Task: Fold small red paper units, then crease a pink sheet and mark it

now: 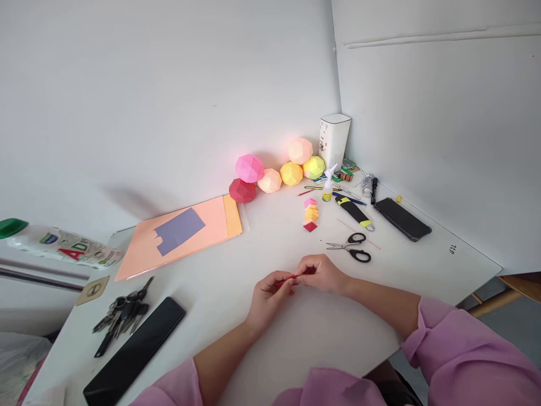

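Note:
A small red piece, seemingly folded paper, is pinched between the fingers of both hands over the near middle of the table. My left hand grips it from the left, with the thumb on top. My right hand meets it from the right, fingertips pressed together at its end; much of the piece is hidden. Just beyond the hands lie black-handled scissors, blades pointing left. A row of small folded paper pieces in pink, orange and dark red sits farther back, near a small glue bottle.
Faceted paper balls line the wall by a white container. A utility knife and phone lie right. Paper sheets, keys, a black case and a bottle are left.

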`<state>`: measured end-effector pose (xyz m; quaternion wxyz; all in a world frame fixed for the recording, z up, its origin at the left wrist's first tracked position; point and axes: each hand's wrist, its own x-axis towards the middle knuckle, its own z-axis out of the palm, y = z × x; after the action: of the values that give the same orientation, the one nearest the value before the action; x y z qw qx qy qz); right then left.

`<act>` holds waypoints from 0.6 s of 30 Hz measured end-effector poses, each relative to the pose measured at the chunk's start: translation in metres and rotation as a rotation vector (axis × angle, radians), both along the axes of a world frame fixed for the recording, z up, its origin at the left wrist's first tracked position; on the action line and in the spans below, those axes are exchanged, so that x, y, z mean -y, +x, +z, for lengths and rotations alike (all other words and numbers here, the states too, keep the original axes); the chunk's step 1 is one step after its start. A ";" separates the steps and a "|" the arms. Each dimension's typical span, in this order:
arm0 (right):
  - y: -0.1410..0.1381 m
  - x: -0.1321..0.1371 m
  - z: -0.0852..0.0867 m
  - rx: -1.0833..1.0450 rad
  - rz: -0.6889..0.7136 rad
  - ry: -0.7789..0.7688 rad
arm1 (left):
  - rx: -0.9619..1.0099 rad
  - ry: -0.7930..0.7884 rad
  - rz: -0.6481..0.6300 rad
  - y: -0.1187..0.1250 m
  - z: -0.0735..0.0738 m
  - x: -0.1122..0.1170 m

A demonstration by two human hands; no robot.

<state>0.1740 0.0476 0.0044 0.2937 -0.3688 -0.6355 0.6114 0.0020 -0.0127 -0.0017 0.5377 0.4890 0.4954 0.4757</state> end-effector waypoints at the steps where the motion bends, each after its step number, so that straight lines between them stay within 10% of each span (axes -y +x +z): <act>1: 0.000 0.000 0.000 0.005 0.000 0.015 | -0.005 -0.009 0.000 0.000 -0.001 0.000; 18: -0.001 0.006 0.012 0.160 0.080 0.160 | -0.096 0.028 -0.021 0.001 -0.003 0.004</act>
<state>0.1727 0.0416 0.0161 0.2461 -0.3660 -0.7179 0.5386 0.0035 -0.0163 -0.0044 0.5114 0.5240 0.5089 0.4527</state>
